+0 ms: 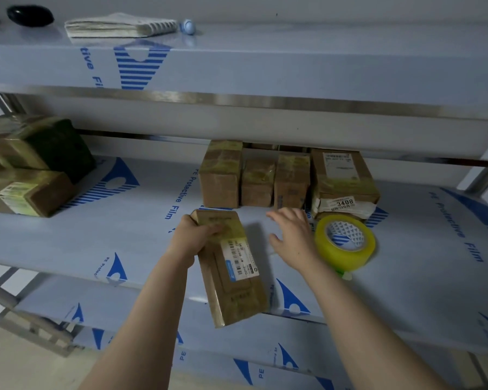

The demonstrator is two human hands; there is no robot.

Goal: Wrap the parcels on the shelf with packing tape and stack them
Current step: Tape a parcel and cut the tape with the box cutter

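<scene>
Brown parcel (234, 280) held in left grip (193, 237), tape roll (347, 257) nearby.

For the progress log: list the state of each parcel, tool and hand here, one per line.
Long brown cardboard parcel with white label: taped, held tilted.
Left hand: grips that parcel's far end.
Right hand: open, holding nothing.
Yellowish packing tape roll: flat on the film-covered shelf, untouched.
Brown cardboard parcels at the back: taped, upright.
Two brown parcels at far left: stacked.

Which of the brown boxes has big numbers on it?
The parcel at the right end of the back row, just behind the yellow tape roll. Its white tag reads 3408; the others show no big numbers.
</scene>
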